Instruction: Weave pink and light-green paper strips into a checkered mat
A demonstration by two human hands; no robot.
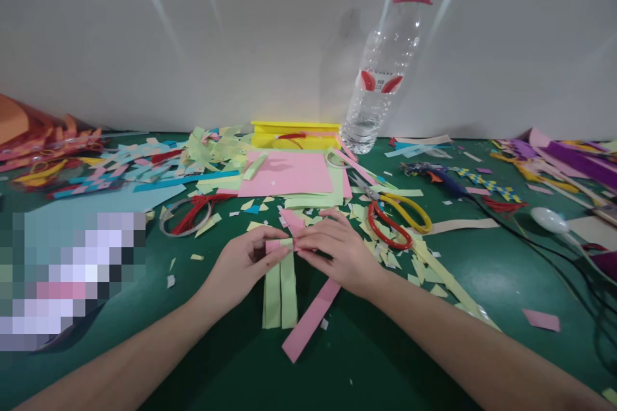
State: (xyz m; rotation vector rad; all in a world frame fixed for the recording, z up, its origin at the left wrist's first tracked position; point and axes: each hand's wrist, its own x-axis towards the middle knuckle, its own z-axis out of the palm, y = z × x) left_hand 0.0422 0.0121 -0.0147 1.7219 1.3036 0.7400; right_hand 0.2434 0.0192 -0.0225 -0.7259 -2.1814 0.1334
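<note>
Left hand [243,266], one: thumb and fingers pinched on the upper ends of light green strips [272,298]. Right hand [340,247], one: fingertips closed on pink paper just beside those ends. Light green strips: near centre, side by side, free ends toward the near side. Pink strip [312,321], one: slanting from under the right hand to the near left. Pink end [292,219], one: projecting on the far side of the fingers; whether it joins the pink strip, hidden. Handling, as judged: left pinch best held firm right at the crossing, lest the green lengths spread; pink best drawn snug and square, edge to edge, each fold pressed flat before the grip changes; a hard tug would likely crease or tear such narrow paper. Tabletop [241,376], green. Paper scraps [391,258], many: right of the right hand, best brushed clear of the folds. Scissors [379,197], red and yellow handles: far right of the hands. Red tassel [193,213]: far left. Pink sheet [292,173]: farther, centre. Bottle [380,80], clear: far right, by the wall.
</note>
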